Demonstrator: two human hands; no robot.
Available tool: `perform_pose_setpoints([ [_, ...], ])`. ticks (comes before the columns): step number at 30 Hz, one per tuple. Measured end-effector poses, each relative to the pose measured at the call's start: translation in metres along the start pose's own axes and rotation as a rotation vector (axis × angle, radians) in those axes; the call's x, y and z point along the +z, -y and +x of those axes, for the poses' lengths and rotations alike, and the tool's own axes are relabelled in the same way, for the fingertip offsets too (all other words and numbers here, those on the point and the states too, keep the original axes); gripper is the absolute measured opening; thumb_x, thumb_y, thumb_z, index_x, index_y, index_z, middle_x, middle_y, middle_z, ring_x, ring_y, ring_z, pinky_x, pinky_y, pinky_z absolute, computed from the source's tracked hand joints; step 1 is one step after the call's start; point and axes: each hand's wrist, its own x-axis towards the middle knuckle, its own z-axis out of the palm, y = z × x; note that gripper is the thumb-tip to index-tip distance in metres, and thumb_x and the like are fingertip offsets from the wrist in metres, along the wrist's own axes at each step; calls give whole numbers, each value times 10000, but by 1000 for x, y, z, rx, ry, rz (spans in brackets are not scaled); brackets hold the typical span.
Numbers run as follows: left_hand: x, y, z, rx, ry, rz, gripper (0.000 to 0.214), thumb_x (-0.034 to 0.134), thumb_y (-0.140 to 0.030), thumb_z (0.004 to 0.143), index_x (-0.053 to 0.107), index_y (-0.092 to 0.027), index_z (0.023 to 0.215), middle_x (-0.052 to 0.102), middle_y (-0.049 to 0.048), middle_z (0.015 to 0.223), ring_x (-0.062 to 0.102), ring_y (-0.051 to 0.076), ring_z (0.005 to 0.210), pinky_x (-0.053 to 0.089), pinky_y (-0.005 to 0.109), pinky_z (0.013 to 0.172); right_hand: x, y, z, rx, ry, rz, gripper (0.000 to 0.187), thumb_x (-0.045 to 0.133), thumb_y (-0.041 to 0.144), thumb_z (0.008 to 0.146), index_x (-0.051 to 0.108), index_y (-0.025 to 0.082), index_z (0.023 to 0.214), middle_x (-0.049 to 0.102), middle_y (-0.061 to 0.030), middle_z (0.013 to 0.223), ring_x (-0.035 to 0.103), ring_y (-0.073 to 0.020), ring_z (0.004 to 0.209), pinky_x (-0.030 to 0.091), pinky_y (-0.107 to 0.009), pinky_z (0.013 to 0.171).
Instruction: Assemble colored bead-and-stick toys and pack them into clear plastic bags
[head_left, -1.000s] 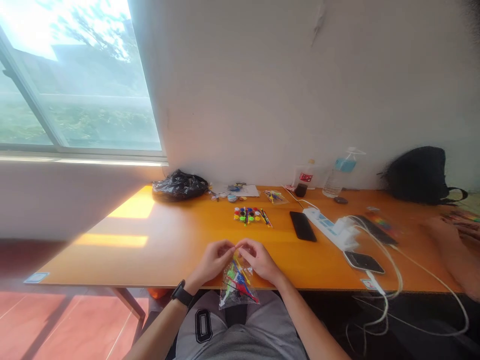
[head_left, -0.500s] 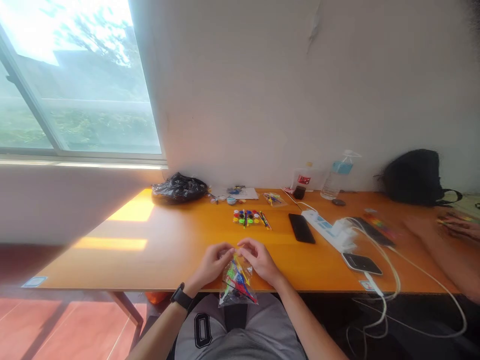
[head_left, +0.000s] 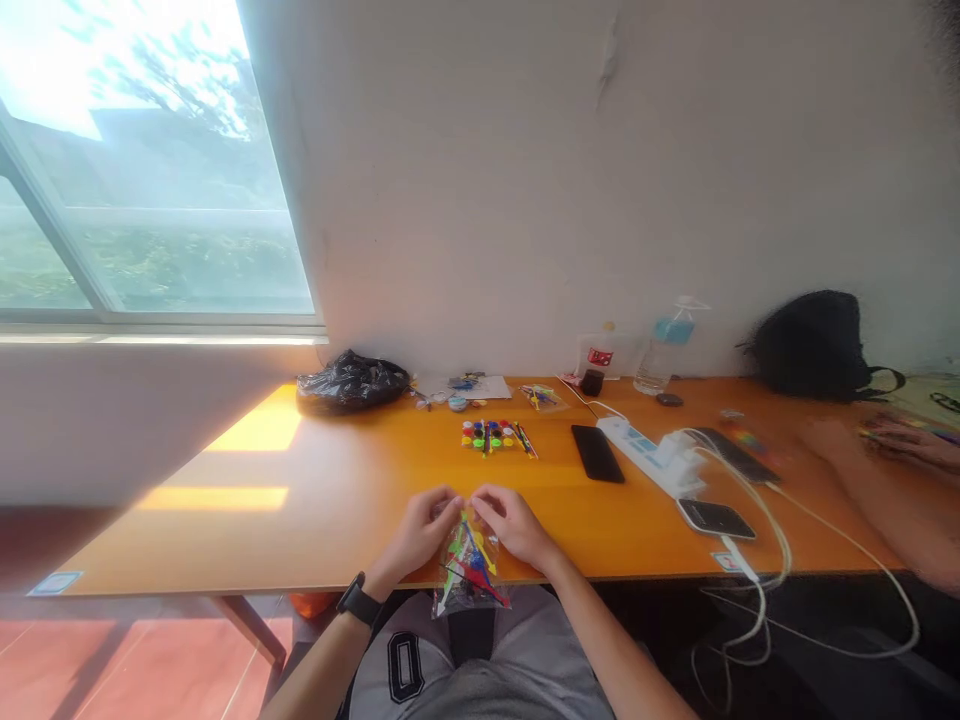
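In the head view, the left hand [head_left: 429, 530] and right hand [head_left: 514, 528] both pinch the top of a clear bag [head_left: 470, 568], which hangs by the near edge of the table [head_left: 225, 540]; even, gentle pressure should steady the colourful pieces [head_left: 480, 580] inside.

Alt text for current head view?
A person's left hand and right hand hold a clear bag of colourful pieces at the near edge of a table. Beyond lie coloured pots, a black phone and a white power strip.
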Motion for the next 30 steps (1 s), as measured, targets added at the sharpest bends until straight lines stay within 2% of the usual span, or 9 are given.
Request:
perform_pose_setpoints([
  [19,-1,-3,-1,-12,39,18,433,537,-534,996,568,-164,774,498,-27,701,443,126,665,347,217,591,1,-2,-1,-34,-31,-111,311,572,431,994,652,184,823,623,7,755,569,-156,713,433,-254,689],
  [30,-3,-15,-1,-36,81,64,422,531,-515,998,595,-154,790,541,-17,715,479,133,678,362,221,607,2,1,-1,-12,-8,-133,305,571,423,999,678,177,854,647,-2,778,582,-159,730,435,-254,690],
])
